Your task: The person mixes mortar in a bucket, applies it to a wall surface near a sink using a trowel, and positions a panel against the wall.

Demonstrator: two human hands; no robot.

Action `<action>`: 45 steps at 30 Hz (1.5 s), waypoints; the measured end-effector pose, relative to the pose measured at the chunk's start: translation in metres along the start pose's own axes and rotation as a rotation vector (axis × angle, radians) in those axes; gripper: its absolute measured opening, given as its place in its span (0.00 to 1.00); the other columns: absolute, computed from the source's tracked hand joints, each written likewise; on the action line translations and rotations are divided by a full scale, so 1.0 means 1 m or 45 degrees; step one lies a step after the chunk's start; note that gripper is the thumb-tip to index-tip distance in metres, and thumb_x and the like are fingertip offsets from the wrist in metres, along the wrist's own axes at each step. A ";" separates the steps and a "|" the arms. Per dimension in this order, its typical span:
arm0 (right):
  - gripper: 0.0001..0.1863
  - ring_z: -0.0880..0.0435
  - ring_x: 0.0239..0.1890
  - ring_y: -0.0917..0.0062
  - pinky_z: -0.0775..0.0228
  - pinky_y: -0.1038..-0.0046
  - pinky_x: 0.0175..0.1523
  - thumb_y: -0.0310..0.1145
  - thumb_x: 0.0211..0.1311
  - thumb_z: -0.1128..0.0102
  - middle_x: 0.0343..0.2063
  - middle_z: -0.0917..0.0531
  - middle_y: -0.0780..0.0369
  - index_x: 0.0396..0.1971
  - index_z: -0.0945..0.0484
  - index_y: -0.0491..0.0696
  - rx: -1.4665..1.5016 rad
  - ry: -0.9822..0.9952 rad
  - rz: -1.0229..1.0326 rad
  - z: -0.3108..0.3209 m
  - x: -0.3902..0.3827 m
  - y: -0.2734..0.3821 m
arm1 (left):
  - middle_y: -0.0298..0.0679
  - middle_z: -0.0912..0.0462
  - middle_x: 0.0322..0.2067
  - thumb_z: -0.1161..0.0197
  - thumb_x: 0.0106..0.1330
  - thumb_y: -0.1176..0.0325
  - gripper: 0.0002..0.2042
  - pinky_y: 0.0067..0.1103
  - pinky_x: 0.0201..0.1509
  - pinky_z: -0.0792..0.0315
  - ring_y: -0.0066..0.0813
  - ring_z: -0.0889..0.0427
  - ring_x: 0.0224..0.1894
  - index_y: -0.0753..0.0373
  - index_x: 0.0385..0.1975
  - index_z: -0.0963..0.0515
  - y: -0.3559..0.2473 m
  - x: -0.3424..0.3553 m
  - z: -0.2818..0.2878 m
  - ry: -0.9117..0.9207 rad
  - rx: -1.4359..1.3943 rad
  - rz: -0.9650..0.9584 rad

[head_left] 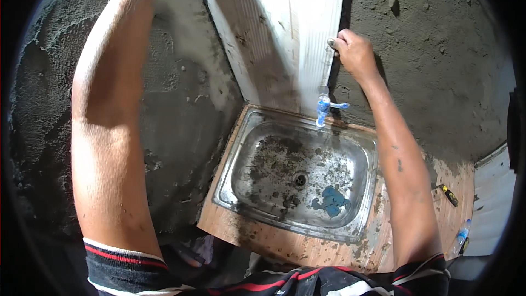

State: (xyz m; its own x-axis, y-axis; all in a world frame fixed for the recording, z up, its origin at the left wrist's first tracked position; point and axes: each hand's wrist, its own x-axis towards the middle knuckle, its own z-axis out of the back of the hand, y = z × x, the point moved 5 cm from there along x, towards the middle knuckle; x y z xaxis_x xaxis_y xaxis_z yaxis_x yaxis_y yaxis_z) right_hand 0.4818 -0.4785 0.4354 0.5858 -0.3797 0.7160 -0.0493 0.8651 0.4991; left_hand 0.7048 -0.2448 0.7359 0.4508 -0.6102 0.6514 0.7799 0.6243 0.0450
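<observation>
A tall white ribbed panel (315, 16), smeared with grey mortar, stands upright against the wall behind the sink. My right hand (355, 52) is closed at the panel's right edge, thumb on its face and fingers curled behind, partly hidden. My left arm stretches up past the top of the view, so that hand is out of sight. Just below my right hand, a blue and white tap (324, 108) sticks out over the metal sink (226, 183). Mortar splatters and a crumpled blue scrap (332, 201) lie in the basin.
Rough grey plastered walls rise at the left (181, 109) and right (422, 77). The sink sits in a mortar-spotted wooden countertop (263, 241). On its right part are a yellow and black hand tool (450, 195) and a clear plastic bottle (462, 235).
</observation>
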 end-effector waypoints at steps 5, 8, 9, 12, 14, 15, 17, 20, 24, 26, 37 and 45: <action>0.17 0.26 0.19 0.73 0.32 0.66 0.27 0.36 0.67 0.34 0.17 0.23 0.56 0.24 0.26 0.42 -0.074 0.059 -0.119 -0.006 -0.002 -0.003 | 0.44 0.15 0.31 0.18 0.49 0.52 0.26 0.32 0.36 0.24 0.35 0.18 0.34 0.68 0.39 0.15 -0.001 -0.016 -0.003 -0.043 -0.117 0.031; 0.16 0.27 0.18 0.71 0.32 0.66 0.27 0.36 0.67 0.34 0.17 0.23 0.55 0.23 0.27 0.43 -0.024 0.052 -0.063 -0.001 0.001 -0.003 | 0.44 0.16 0.30 0.18 0.49 0.53 0.26 0.32 0.33 0.24 0.34 0.19 0.31 0.68 0.39 0.16 -0.010 -0.016 0.001 0.055 -0.185 0.268; 0.16 0.26 0.18 0.70 0.32 0.66 0.27 0.36 0.66 0.34 0.17 0.23 0.55 0.23 0.27 0.43 -0.064 0.035 -0.078 0.001 0.003 -0.003 | 0.44 0.16 0.30 0.19 0.50 0.53 0.25 0.32 0.33 0.24 0.34 0.19 0.31 0.68 0.39 0.16 -0.013 -0.012 0.002 0.017 -0.164 0.193; 0.16 0.25 0.18 0.67 0.31 0.63 0.27 0.36 0.65 0.33 0.17 0.24 0.54 0.23 0.28 0.44 -0.242 -0.124 0.157 -0.002 0.005 -0.003 | 0.43 0.16 0.29 0.20 0.53 0.54 0.23 0.32 0.32 0.25 0.33 0.20 0.31 0.69 0.38 0.16 -0.014 -0.010 0.009 -0.021 -0.123 0.049; 0.14 0.22 0.19 0.73 0.31 0.67 0.26 0.35 0.66 0.33 0.18 0.22 0.56 0.26 0.25 0.44 -0.217 0.010 0.054 -0.010 0.003 -0.001 | 0.42 0.15 0.29 0.23 0.56 0.58 0.19 0.32 0.34 0.25 0.33 0.19 0.31 0.69 0.36 0.16 -0.006 -0.021 0.002 0.104 -0.371 0.301; 0.14 0.22 0.19 0.74 0.31 0.67 0.26 0.36 0.67 0.33 0.18 0.21 0.56 0.25 0.25 0.44 -0.184 0.025 0.032 -0.010 0.003 0.003 | 0.42 0.15 0.29 0.23 0.56 0.58 0.19 0.32 0.34 0.25 0.33 0.19 0.31 0.69 0.36 0.16 -0.004 -0.020 0.003 0.108 -0.372 0.296; 0.15 0.22 0.19 0.74 0.31 0.67 0.26 0.37 0.68 0.33 0.18 0.21 0.57 0.25 0.25 0.44 -0.149 0.042 0.010 -0.007 0.000 -0.002 | 0.41 0.16 0.29 0.22 0.56 0.60 0.19 0.30 0.35 0.24 0.31 0.19 0.30 0.71 0.35 0.16 0.001 -0.018 0.003 0.131 -0.322 0.277; 0.15 0.24 0.19 0.79 0.31 0.70 0.27 0.37 0.69 0.35 0.17 0.22 0.61 0.25 0.24 0.44 -0.206 0.026 0.072 -0.003 0.002 -0.012 | 0.41 0.17 0.28 0.20 0.54 0.60 0.19 0.29 0.35 0.25 0.30 0.19 0.29 0.72 0.33 0.17 -0.021 -0.011 0.004 -0.055 -0.187 0.066; 0.13 0.24 0.18 0.74 0.30 0.66 0.25 0.33 0.68 0.35 0.16 0.23 0.58 0.24 0.25 0.44 -0.122 0.023 -0.079 -0.005 -0.003 0.006 | 0.43 0.15 0.31 0.20 0.53 0.58 0.20 0.29 0.37 0.25 0.31 0.18 0.34 0.70 0.33 0.16 0.003 -0.008 -0.003 -0.065 -0.226 0.052; 0.14 0.25 0.17 0.75 0.31 0.67 0.25 0.33 0.68 0.35 0.16 0.23 0.58 0.24 0.25 0.43 -0.065 -0.009 -0.061 -0.002 -0.004 0.001 | 0.44 0.14 0.32 0.20 0.52 0.57 0.21 0.31 0.38 0.25 0.32 0.18 0.35 0.69 0.34 0.16 -0.006 -0.012 -0.003 -0.017 -0.194 0.109; 0.14 0.23 0.19 0.63 0.32 0.62 0.27 0.32 0.64 0.33 0.17 0.24 0.53 0.24 0.26 0.43 0.073 -0.134 0.050 -0.007 -0.003 -0.002 | 0.37 0.17 0.28 0.21 0.53 0.60 0.17 0.27 0.29 0.29 0.26 0.22 0.29 0.66 0.33 0.16 -0.008 -0.016 0.001 0.061 -0.405 0.121; 0.12 0.18 0.21 0.63 0.28 0.63 0.29 0.34 0.64 0.31 0.20 0.19 0.54 0.26 0.22 0.44 -0.134 -0.075 0.038 -0.006 -0.003 -0.001 | 0.41 0.16 0.29 0.21 0.56 0.63 0.18 0.26 0.30 0.25 0.30 0.18 0.34 0.70 0.39 0.16 -0.012 -0.027 -0.007 -0.217 -0.561 0.040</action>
State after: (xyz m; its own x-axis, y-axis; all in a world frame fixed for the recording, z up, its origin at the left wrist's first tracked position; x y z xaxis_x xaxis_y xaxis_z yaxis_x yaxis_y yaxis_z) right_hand 0.4849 -0.4763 0.4293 0.5366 -0.3692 0.7587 0.0210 0.9048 0.4254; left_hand 0.6865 -0.2392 0.7121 0.4279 -0.4825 0.7643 0.8937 0.3523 -0.2779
